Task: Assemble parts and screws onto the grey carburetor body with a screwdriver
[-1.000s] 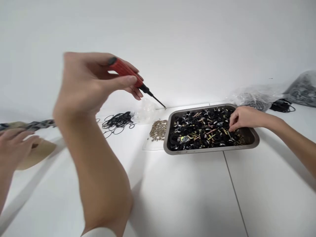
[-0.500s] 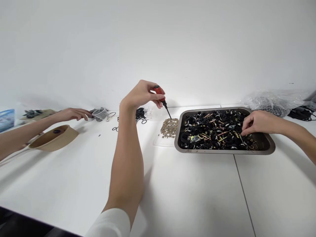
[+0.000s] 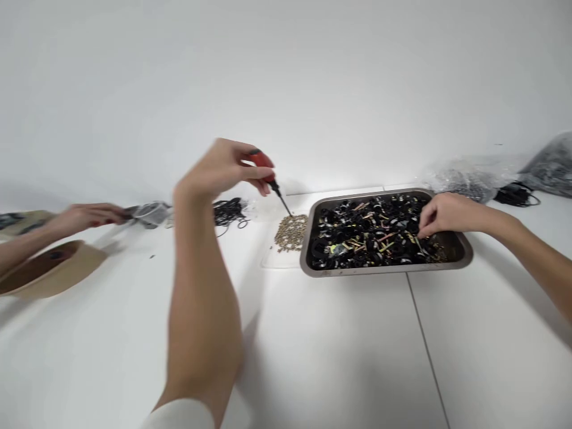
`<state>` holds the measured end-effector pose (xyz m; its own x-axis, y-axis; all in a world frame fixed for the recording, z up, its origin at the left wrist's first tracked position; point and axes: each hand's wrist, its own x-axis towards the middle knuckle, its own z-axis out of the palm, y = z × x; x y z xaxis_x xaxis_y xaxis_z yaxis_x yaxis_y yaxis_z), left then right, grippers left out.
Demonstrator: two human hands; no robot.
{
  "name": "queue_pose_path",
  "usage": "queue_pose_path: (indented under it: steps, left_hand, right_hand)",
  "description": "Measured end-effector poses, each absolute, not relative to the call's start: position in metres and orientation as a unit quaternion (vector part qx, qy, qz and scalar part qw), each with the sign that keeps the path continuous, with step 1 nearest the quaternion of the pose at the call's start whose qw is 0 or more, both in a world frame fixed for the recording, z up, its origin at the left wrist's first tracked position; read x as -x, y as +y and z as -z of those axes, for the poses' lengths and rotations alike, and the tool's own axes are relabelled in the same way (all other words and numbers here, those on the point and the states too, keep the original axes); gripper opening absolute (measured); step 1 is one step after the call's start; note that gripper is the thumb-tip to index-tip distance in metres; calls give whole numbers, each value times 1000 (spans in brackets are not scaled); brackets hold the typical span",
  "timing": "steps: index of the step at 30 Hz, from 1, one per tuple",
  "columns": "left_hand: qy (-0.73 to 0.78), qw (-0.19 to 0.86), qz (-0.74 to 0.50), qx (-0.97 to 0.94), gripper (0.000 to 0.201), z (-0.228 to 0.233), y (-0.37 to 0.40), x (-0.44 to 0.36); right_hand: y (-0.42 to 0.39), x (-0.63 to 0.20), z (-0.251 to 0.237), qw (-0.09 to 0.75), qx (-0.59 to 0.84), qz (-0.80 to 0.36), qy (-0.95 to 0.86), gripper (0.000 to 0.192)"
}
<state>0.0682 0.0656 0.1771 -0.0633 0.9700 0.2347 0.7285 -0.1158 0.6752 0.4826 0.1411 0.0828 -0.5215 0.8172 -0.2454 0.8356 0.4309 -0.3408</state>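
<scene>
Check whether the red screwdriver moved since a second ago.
Yes, the screwdriver moved down relative to the metal tray, its tip now at the golden parts.

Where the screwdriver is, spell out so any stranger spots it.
Find the metal tray, then the pile of small golden bits at its left. Above that pile, the left hand holds the screwdriver, tip pointing down at the bits. Its red handle sets it apart from the black parts nearby.
</scene>
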Motion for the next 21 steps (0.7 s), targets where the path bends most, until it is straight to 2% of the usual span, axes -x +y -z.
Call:
queue_pose_path:
  steps: [3,10,16,21]
  left_hand:
    - [667,154,-355,-636,32,-188,56,-74]
    - [677,201,-261,-658,33,-180,68,-67]
    - [611,225,-316,-690,31,-159,87,-47]
    - [612,220,-326,-686,27,-161,84,-58]
  right_hand:
    - [140,-482,-84,11,-476,225,850,8]
    - [142,-482,-80,17,-488,223,844,9]
    - [140,-482,-84,15,-483,227,845,14]
    - [141,-482,-83,8,-471,231,851,14]
